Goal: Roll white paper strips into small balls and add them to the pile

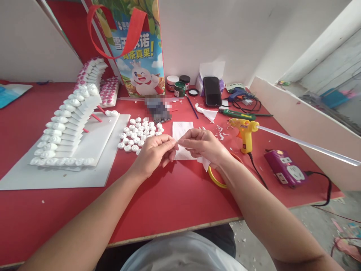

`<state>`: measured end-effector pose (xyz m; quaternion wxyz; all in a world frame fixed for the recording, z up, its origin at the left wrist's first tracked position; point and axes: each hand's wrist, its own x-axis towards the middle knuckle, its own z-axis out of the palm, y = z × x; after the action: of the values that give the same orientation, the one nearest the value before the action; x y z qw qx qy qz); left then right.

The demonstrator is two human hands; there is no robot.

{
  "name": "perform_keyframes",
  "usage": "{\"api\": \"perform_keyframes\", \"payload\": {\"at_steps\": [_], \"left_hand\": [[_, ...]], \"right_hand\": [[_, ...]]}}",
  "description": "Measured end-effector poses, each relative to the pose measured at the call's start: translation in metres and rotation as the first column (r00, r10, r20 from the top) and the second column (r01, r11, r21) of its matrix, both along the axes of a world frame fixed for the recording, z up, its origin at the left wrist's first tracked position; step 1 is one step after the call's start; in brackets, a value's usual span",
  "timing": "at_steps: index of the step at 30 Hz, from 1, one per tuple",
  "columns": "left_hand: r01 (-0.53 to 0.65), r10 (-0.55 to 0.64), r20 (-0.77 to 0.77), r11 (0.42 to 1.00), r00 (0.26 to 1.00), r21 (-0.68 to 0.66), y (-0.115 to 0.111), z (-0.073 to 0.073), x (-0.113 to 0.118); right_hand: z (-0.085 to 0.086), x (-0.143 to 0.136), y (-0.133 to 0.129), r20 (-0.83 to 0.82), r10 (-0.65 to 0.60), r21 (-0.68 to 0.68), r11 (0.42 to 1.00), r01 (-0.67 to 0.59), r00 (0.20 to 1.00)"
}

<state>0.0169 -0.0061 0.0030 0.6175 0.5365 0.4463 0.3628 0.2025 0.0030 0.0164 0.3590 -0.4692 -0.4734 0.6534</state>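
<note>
My left hand (153, 152) and my right hand (205, 146) meet over the table, thumbs and forefingers pinched together at the tips. Whatever is between the fingertips is too small to make out. Under them lies a white tissue sheet (182, 129), partly covered by my fingers. Left of my left hand, a cluster of small white rolled rosettes (138, 133) rests on the red tabletop. A scrap of white tissue (203, 162) is below my right hand, and a yellow ring (216, 178) shows partly behind my right wrist.
Further left stands a stepped white arch (76, 124) edged with rosettes on white boards. On the right are a yellow glue gun (244, 133) with a long glue stick, a purple power strip (286, 167) and a green cutter (238, 114). A tall bag (138, 49), paint jars (179, 89) and phone (212, 91) stand behind.
</note>
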Motion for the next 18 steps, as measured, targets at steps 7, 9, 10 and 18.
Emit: {"api": "perform_keyframes", "payload": {"at_steps": [7, 9, 10, 18], "left_hand": [[0.018, 0.051, -0.251, 0.964, 0.967, 0.267, -0.004, -0.005, 0.002], [0.12, 0.164, -0.458, 0.839, 0.874, 0.53, -0.004, -0.007, 0.002], [0.194, 0.244, -0.533, 0.746, 0.81, 0.637, -0.004, -0.009, 0.002], [0.52, 0.568, -0.652, 0.403, 0.503, 0.753, -0.002, -0.013, 0.004]], "right_hand": [[-0.003, -0.008, -0.003, 0.183, -0.107, 0.141, 0.987, 0.081, 0.977], [-0.003, -0.01, -0.004, 0.122, -0.135, 0.085, 0.988, 0.125, 0.983], [-0.002, -0.012, -0.005, 0.081, -0.151, 0.053, 0.988, 0.147, 0.985], [0.004, -0.016, -0.011, -0.061, -0.203, -0.031, 0.979, 0.202, 0.977]]}}
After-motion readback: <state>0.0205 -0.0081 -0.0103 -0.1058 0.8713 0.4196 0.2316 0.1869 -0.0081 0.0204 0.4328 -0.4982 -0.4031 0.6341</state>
